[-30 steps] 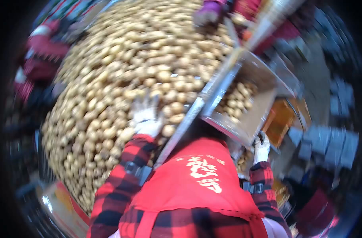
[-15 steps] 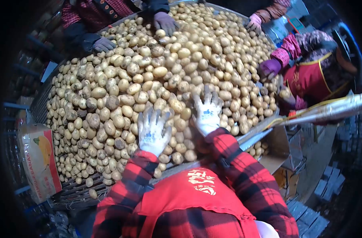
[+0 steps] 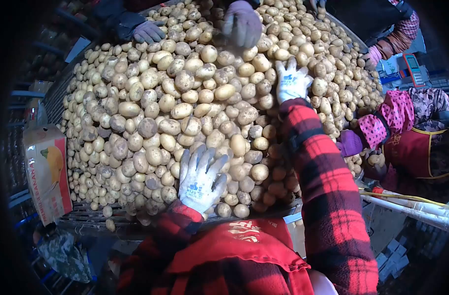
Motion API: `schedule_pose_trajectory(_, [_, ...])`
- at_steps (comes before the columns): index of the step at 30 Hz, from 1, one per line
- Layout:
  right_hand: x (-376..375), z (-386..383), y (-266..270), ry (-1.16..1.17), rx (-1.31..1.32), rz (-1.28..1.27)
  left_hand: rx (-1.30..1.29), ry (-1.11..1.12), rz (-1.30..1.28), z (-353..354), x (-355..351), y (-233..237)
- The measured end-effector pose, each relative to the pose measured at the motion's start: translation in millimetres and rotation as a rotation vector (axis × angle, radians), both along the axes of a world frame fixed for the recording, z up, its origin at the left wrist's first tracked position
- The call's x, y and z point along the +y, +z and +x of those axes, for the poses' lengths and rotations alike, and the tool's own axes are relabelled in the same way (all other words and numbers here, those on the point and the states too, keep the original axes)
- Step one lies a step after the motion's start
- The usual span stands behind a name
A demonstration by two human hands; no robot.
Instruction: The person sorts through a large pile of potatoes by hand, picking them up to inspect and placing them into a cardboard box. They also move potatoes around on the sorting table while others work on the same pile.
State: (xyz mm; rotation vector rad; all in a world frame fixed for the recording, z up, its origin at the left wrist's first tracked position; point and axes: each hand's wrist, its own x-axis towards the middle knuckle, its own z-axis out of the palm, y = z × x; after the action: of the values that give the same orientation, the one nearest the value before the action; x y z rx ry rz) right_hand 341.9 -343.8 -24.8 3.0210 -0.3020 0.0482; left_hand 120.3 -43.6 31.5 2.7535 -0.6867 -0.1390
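A large heap of potatoes (image 3: 150,101), some smeared with dark soil, covers the slatted table before me. My left hand (image 3: 201,182), in a white glove with grey fingertips, lies palm down on the near side of the heap. Its fingers are spread and it grips no potato. Farther out and to the right, my right hand (image 3: 292,84) rests on potatoes in a matching glove, its arm stretched forward. Its fingers are apart too, with potatoes touching around them.
Co-workers' gloved hands are at the heap: a blurred hand (image 3: 242,23) and another hand (image 3: 149,32) opposite, a purple-gloved hand (image 3: 351,143) and a pink-gloved hand (image 3: 372,56) at right. A printed carton (image 3: 48,172) stands left. White rolled plastic (image 3: 411,209) juts out at right.
My right hand has reached forward and right, farther across the potatoes. My left hand stays on the near side, fingers still spread. The view has shifted, and a co-worker's hand opposite has moved.
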Motion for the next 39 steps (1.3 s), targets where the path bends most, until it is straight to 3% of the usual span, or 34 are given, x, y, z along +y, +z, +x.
schedule_pose_trajectory(3, [-39.3,26.8,1.2,0.095,-0.031,-0.004,0.049,-0.135,-0.115,2.8,16.7,5.6])
schedule_pose_trajectory(4, [-60.9,34.4,-7.9,0.104,-0.112,0.141,0.206,-0.137,-0.304,11.7,26.3,25.4])
schedule_pose_trajectory(5, [-73.8,41.5,-12.0,0.116,-0.195,0.281,0.405,0.022,-0.544,18.3,30.5,42.1])
schedule_pose_trajectory(6, [-64.0,42.3,5.7,-0.097,-0.110,0.254,0.563,0.200,-0.810,24.7,34.6,58.6])
schedule_pose_trajectory(7, [-37.1,24.3,29.3,-0.078,-0.267,0.089,0.346,0.132,-0.665,51.3,47.3,59.2])
schedule_pose_trajectory(9, [-0.3,13.7,50.5,0.505,-0.560,0.248,-0.002,0.144,-0.461,105.5,62.4,58.5])
schedule_pose_trajectory(11, [65.4,-1.6,85.3,0.934,-0.415,0.658,-0.187,0.129,-0.284,166.6,57.5,57.7])
schedule_pose_trajectory(13, [120.9,10.9,55.5,0.884,-0.324,0.750,-0.217,0.164,-0.047,226.3,54.3,19.3])
schedule_pose_trajectory(15, [154.4,21.6,10.6,0.612,-0.350,0.816,-0.200,0.241,0.145,230.1,30.8,16.5])
schedule_pose_trajectory(16, [159.2,10.4,15.0,0.572,-0.371,0.715,-0.212,0.234,0.104,224.6,24.3,13.8])
schedule_pose_trajectory(17, [156.4,0.4,19.3,0.563,-0.342,0.635,-0.195,0.227,0.247,216.0,23.8,11.2])
schedule_pose_trajectory(19, [134.8,-26.4,28.2,0.594,-0.453,0.825,-0.284,0.125,-0.024,191.2,25.1,-3.0])
schedule_pose_trajectory(21, [94.4,-61.1,49.4,0.509,-0.131,0.890,-0.142,0.130,0.071,151.8,4.3,20.3])
schedule_pose_trajectory(23, [57.6,-98.1,6.7,0.583,-0.227,0.661,-0.268,-0.017,0.236,108.7,-15.7,10.2])
schedule_pose_trajectory(24, [47.1,-115.5,7.3,0.572,-0.262,0.598,-0.151,-0.039,0.146,89.7,-27.6,-4.9])
schedule_pose_trajectory(25, [37.0,-132.6,8.3,0.556,-0.296,0.535,-0.088,-0.104,0.230,74.0,-38.7,-9.0])
schedule_pose_trajectory(27, [11.3,-165.6,-19.6,0.378,-0.227,0.464,-0.054,-0.116,0.120,44.0,-52.1,-9.7])
schedule_pose_trajectory(29, [13.3,-208.8,-4.1,0.188,-0.349,0.345,-0.049,-0.203,0.092,31.0,-56.8,-4.5])
schedule_pose_trajectory(31, [36.2,-245.4,24.8,0.203,-0.294,0.385,-0.044,-0.303,-0.030,27.1,-53.1,-9.3])
schedule_pose_trajectory(33, [69.4,-274.7,13.6,0.365,-0.316,0.446,-0.064,-0.271,-0.242,25.1,-52.4,-5.0])
schedule_pose_trajectory(35, [89.2,-276.2,1.2,0.377,-0.145,0.456,-0.088,-0.224,-0.478,24.8,-45.1,-17.7])
schedule_pose_trajectory(39, [99.0,-240.8,12.5,0.264,-0.028,0.308,-0.039,-0.030,-0.344,27.5,-24.4,-4.5])
